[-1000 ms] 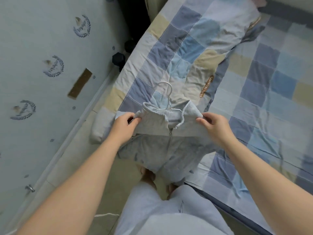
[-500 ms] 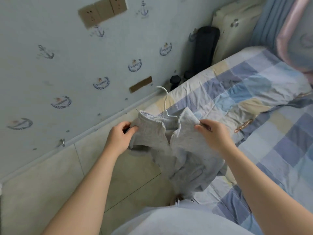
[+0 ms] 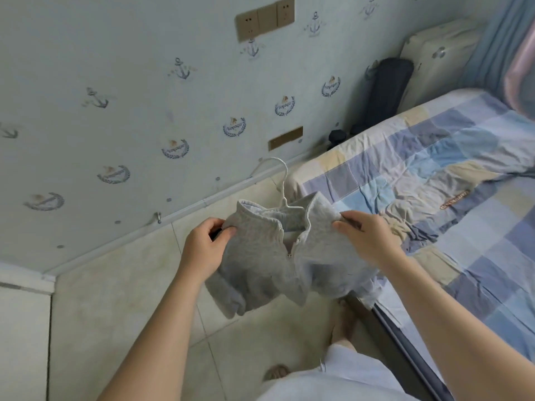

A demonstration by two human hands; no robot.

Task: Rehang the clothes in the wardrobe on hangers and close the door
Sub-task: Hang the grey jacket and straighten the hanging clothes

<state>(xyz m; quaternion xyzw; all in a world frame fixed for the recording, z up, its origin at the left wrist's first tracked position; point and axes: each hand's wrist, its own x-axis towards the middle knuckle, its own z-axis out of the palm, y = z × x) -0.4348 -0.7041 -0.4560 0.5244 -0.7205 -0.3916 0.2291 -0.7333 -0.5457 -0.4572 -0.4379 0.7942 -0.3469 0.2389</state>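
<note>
A small grey zip-up jacket (image 3: 260, 256) hangs on a white hanger (image 3: 282, 183), whose hook sticks up above the collar. My left hand (image 3: 202, 247) grips the jacket's left shoulder. My right hand (image 3: 367, 238) pinches the right shoulder by the collar. The jacket is held in the air over the tiled floor, just left of the bed's corner. Its sleeves and hem droop in folds below my hands. No wardrobe is in view.
A bed with a blue patchwork cover (image 3: 434, 183) fills the right side. The wall with anchor-print paper (image 3: 144, 96) and sockets (image 3: 265, 18) runs across the left. A dark bag (image 3: 385, 91) and a pale suitcase (image 3: 434, 62) stand at the bed's far end. Beige floor tiles (image 3: 115, 299) lie below.
The jacket has been lifted off the bed and carried left, over the floor. My view has turned from the bed toward the wall. Both hands keep their hold.
</note>
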